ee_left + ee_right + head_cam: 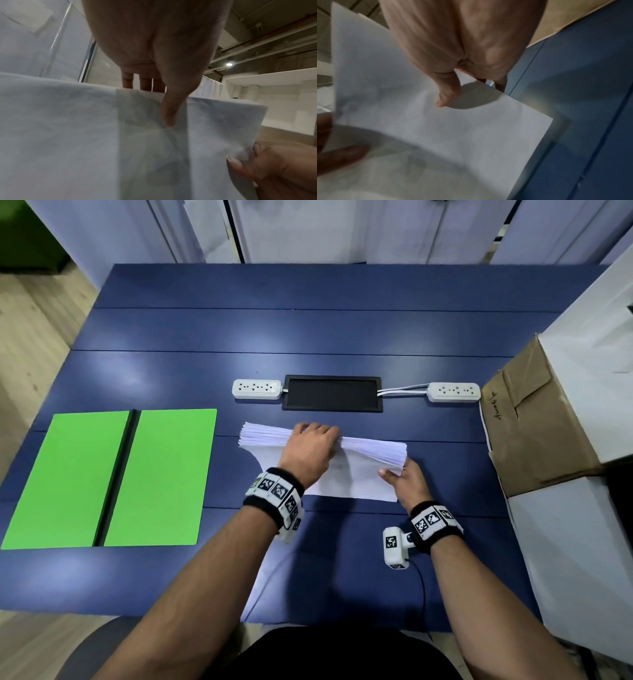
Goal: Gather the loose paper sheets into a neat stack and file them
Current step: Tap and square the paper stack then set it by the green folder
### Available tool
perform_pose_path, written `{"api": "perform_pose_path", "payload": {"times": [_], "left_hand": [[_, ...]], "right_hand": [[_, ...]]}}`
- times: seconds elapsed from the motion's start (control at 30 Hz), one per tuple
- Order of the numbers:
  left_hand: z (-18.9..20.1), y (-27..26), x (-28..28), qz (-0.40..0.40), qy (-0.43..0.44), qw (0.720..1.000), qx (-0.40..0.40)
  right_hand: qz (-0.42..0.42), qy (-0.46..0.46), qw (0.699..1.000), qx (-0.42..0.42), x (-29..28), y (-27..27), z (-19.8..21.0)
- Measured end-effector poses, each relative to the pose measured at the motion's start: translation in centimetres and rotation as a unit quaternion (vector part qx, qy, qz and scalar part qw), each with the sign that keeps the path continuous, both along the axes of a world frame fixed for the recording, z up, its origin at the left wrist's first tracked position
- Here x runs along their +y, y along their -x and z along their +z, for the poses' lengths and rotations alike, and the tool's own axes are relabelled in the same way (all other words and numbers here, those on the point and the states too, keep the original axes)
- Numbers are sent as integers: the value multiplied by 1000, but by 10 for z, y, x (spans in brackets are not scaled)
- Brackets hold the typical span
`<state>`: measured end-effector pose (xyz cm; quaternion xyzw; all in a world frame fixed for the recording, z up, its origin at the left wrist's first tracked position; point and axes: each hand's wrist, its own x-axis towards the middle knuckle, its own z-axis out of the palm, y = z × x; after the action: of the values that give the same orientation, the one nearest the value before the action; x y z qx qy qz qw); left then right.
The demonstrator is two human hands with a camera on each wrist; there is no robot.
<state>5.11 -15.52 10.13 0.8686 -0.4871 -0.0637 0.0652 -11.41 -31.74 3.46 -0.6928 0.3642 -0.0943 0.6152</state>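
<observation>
The fingertips of the left hand (310,448) are hidden behind the top edge of the paper stack (373,451), so only the thumb shows on the near side in the left wrist view. The right wrist view is blurry, and the far fingers of the right hand (407,479) are tucked behind the paper there too. The bottom edge of the stack is partly covered by both arms. The paper stack is white and thick, with many thin sheets. It stands up on its long edge on the blue table (342,330), near the middle, and leans a bit. The top edges fan out and are not lined up. The left hand grips the top of the stack, with its thumb on the near side and its fingers over the far side. The right hand pinches the right end of the stack, thumb on the front sheet. A green folder (164,474) lies open and flat on the left part of the table, well apart from the paper. It has 2 green halves with a dark spine between them, and nothing lies in it. Behind the paper sit 2 white power strips (257,389), 1 on each side of a black panel (332,393) set in the table. A brown cardboard box (534,426) sits at the right edge; what is inside it cannot be seen.
</observation>
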Motion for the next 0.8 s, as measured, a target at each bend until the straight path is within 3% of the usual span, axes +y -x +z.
{"api": "perform_pose_path", "payload": {"times": [0.07, 0.17, 0.27, 0.3, 0.37, 0.43, 0.5, 0.7, 0.8], "left_hand": [[6, -3, -8, 5, 0, 1000, 29], [11, -5, -6, 40, 81, 991, 100], [10, -9, 11, 74, 208, 963, 152], [8, -12, 18, 106, 256, 941, 196], [9, -16, 32, 179, 333, 869, 319], [10, -15, 45, 213, 406, 783, 421], [7, -14, 55, 223, 461, 724, 462], [-19, 3, 68, 272, 474, 676, 494], [-30, 13, 74, 305, 442, 667, 517]], "right_hand": [[19, 15, 1000, -8, -2, 1, 9], [27, 33, 999, -28, -9, 5, 19], [-53, 24, 996, -62, -15, 9, 24], [-96, 15, 992, -77, -15, 10, 26], [-159, -60, 976, -136, -13, 9, 32], [-137, -154, 959, -193, -6, 2, 42], [-77, -163, 966, -187, 5, -10, 56], [-95, -87, 975, -184, 48, -36, 64], [-102, -77, 979, -157, 58, -33, 53]]}}
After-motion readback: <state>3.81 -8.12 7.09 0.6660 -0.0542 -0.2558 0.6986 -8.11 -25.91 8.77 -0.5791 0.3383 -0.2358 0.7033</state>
